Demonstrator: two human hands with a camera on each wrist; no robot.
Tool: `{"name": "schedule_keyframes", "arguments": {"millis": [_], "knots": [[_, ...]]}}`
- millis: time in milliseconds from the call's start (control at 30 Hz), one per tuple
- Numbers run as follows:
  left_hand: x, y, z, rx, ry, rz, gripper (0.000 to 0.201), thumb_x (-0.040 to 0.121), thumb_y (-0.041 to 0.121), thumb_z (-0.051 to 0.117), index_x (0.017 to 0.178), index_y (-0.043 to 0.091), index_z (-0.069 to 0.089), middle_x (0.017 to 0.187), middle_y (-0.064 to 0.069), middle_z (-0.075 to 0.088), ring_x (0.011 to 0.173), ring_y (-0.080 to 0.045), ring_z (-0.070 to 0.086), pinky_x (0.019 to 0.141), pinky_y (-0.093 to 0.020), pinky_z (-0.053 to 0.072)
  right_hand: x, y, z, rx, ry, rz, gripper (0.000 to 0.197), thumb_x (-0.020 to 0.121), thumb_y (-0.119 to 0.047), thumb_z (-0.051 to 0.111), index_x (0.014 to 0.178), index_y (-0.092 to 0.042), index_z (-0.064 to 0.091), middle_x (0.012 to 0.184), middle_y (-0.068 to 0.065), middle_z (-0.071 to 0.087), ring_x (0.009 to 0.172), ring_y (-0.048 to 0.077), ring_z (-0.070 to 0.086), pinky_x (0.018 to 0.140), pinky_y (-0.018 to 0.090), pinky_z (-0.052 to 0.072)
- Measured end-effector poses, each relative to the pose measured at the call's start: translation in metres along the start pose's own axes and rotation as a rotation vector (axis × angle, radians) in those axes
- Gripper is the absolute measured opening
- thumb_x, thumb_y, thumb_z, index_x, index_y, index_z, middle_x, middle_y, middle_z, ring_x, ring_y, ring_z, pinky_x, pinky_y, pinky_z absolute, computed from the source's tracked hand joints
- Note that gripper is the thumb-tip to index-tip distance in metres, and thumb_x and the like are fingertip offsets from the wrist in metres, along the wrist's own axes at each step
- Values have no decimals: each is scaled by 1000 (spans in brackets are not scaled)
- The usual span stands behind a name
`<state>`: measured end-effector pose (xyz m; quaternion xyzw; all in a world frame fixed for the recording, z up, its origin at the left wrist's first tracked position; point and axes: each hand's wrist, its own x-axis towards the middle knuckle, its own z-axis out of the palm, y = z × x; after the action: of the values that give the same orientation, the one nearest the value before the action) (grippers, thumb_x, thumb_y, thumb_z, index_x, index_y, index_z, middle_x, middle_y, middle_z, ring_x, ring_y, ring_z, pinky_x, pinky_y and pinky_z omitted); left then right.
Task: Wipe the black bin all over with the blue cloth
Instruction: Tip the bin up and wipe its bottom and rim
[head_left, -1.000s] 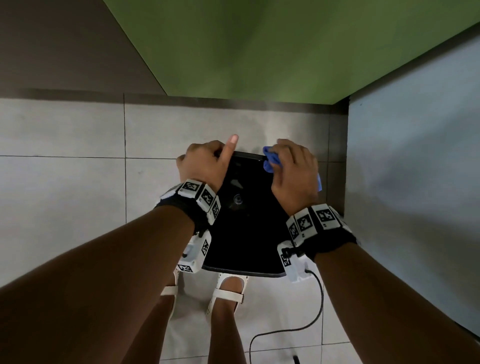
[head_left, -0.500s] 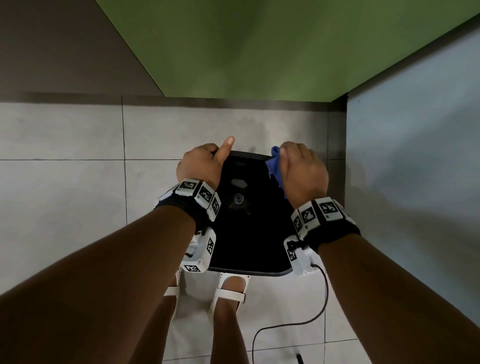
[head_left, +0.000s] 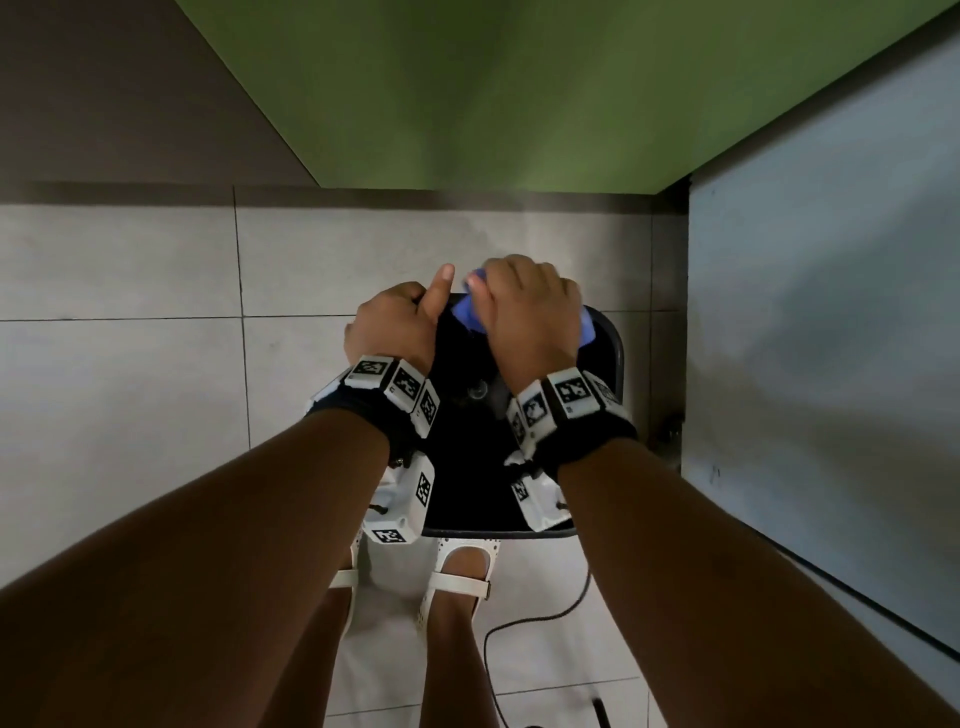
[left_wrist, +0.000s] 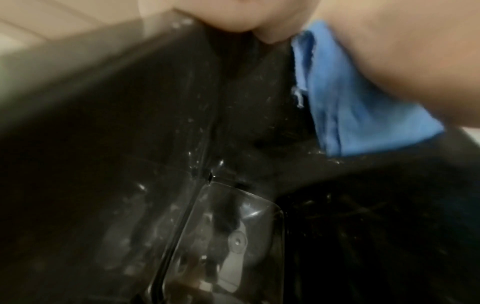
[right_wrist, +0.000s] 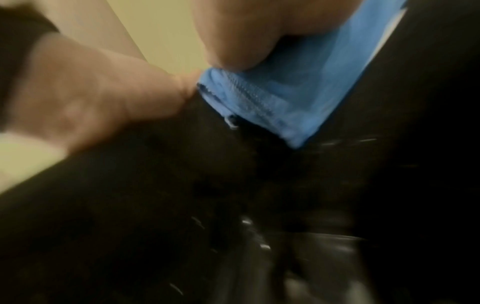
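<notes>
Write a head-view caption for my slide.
Right hand presses blue cloth on black bin's far rim; left hand steadies it.

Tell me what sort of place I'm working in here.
Likely an indoor room corner, perhaps a utility or kitchen area: pale tiled floor, green wall, and a black bin standing by a grey panel.

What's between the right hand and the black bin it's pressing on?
The blue cloth. In the right wrist view it sits folded under the right hand, against the black bin; the head view shows blue peeking out beneath that hand.
</notes>
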<state>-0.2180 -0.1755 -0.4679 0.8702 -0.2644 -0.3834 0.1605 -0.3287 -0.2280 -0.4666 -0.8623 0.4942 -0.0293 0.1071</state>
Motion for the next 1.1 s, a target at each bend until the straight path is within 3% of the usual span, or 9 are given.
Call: {"name": "schedule_keyframes", "arguments": {"millis": [100,200,267,433,567,633,733,900,1100], "knots": [[-2,0,1,-20,2,-7,63,84,70,33,52,17,40,55,-2,46,74,-30,52,84,-40,47,-18,34,-9,1,-65,290,40,94,-42,32,107,-14,58,111,12,59,98,34,56,81,43,42],[-3,1,0,-44,-2,-24,63,84,70,35,51,16,39,53,0,44,68,-26,50,67,-31,41,-34,49,-17,116,16,639,45,97,-44,32,113,-7,52,112,22,55,93,42,57,68,40,41],[-5,2,0,-53,-20,-14,62,85,68,36,51,16,38,53,-1,43,66,-25,48,64,-29,36,-31,51,-16,193,-65,756,43,99,-43,30,114,-8,48,114,21,54,93,41,57,66,37,37],[-16,-17,-9,-8,-7,32,54,91,60,31,59,17,40,58,-3,47,71,-29,52,65,-30,37,-11,46,-20,216,-105,545,40,98,-41,33,116,-11,51,113,16,55,95,38,56,70,36,40],[-22,-25,-18,256,-99,194,52,94,57,24,92,18,58,89,-12,66,94,-34,61,73,-33,42,11,30,-20,137,-215,229,38,97,-44,34,119,-17,51,113,12,55,96,32,57,70,34,42],[-17,-14,-17,281,-168,321,47,97,50,26,109,16,57,103,-16,68,100,-36,61,74,-33,41,21,16,-15,126,-259,64,37,95,-46,39,118,-20,53,111,10,56,97,31,58,73,37,47],[-2,0,-12,169,-306,354,42,100,39,28,126,11,47,113,-19,65,106,-36,59,76,-31,37,30,4,-13,156,-317,-110,36,93,-45,44,120,-23,54,112,8,55,100,28,57,76,39,49],[-2,-7,-6,-125,-350,293,37,100,33,34,127,15,51,117,-10,65,109,-26,60,87,-25,39,27,15,-17,207,-322,-157,39,93,-43,46,127,-24,50,118,7,54,104,25,56,78,38,50],[-1,-8,-3,-211,-319,262,36,99,34,38,127,18,55,115,-11,68,108,-26,61,92,-25,44,-2,39,-18,137,-268,-2,44,90,-43,49,129,-22,49,112,12,56,89,33,60,66,37,51]]}}
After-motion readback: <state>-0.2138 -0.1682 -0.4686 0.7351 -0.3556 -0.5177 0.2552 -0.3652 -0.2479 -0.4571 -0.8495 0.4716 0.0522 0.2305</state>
